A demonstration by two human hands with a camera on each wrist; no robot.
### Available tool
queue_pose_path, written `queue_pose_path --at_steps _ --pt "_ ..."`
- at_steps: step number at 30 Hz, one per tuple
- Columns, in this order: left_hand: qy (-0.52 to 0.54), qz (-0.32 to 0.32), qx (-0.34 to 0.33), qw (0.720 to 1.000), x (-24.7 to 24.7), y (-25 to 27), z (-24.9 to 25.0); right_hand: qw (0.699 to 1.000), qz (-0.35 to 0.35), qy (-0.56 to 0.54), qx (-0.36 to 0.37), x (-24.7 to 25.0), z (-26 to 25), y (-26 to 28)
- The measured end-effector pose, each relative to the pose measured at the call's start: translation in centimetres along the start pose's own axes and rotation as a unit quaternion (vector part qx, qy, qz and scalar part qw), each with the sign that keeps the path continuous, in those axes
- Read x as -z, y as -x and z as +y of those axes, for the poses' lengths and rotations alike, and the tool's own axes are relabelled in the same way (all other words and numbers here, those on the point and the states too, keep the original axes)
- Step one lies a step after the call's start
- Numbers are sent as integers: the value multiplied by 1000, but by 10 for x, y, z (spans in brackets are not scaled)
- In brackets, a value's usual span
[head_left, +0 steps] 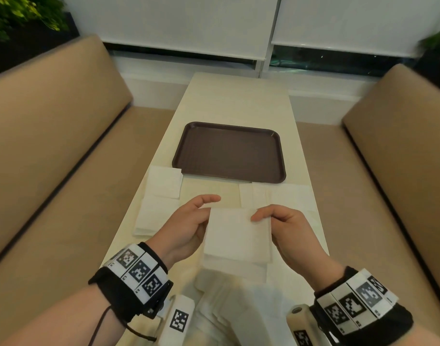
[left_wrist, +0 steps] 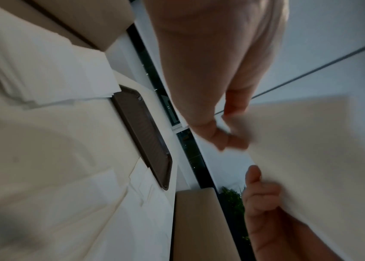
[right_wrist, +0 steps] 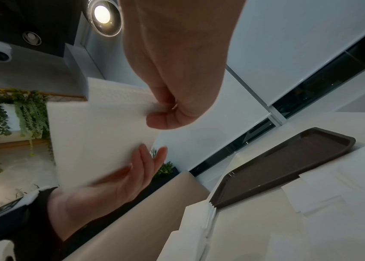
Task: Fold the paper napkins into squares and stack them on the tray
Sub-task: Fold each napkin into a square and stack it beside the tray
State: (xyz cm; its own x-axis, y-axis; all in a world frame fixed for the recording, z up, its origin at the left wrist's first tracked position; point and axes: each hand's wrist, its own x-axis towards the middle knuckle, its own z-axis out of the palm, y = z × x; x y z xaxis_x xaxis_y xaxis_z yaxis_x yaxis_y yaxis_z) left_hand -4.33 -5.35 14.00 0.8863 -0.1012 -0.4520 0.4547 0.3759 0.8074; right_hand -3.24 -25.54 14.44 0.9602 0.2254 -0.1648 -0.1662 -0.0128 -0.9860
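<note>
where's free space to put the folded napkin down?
The tray holds nothing. A bare table strip lies between the left napkins and right napkins. The near edge is crowded with napkins under both hands, which hold the napkin.

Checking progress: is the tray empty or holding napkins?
Empty: the tray shows only bare brown surface; napkin stacks lie beside it on the table.

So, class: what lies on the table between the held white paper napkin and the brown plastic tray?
Bare cream tabletop, seen in the head view; napkins lie only to either side.
</note>
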Motion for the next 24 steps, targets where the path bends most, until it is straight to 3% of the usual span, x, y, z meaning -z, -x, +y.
queue_pose_path --at_steps 5,14,17,20,24 --pt "-78 -75 102 989 -3 3 -7 1000 -10 16 16 3 4 -1" --pt "-1 -24 107 994 0 -2 -4 996 -24 81 29 -2 5 1" --pt "9 -16 119 993 -1 -1 -2 985 -17 160 61 -4 5 3" --pt "22 -11 106 994 -1 1 0 963 -17 251 94 -7 6 5" --pt "-92 -9 17 996 -2 1 -4 948 -16 302 102 -5 13 4"
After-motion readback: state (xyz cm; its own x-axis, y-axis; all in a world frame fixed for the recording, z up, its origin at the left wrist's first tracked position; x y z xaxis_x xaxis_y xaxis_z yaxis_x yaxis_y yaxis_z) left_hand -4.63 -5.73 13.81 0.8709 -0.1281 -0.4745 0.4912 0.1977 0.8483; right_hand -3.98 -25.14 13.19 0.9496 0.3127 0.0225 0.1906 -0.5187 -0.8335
